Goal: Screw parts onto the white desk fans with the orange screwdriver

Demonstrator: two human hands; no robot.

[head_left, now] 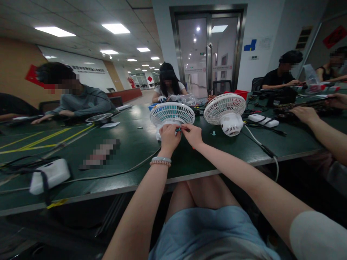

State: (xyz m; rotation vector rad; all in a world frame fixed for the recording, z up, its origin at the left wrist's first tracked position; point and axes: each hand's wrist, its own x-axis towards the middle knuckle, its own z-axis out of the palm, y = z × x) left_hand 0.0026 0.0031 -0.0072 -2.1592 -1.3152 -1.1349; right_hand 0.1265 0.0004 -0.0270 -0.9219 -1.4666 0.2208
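Note:
A white fan (172, 112) stands in front of me with its round slatted grille turned away. My left hand (169, 139) is closed against the fan's back housing, which it mostly hides. Close beside it, my right hand (193, 134) pinches a small teal piece (178, 129) between thumb and fingers; the left thumb is near the piece. Its exact kind is too small to tell. A second white fan (226, 112) lies tilted to the right, motor housing towards me. Between that fan and my right hand sits a small pale teal knob-like part (214, 133) on the table.
The green table (130, 151) carries a white power adapter (50, 176) with cables at left and a blurred-out flat object (100, 154). Another white adapter (263, 120) lies right, near a co-worker's hand (305, 115). Other people sit across and to both sides.

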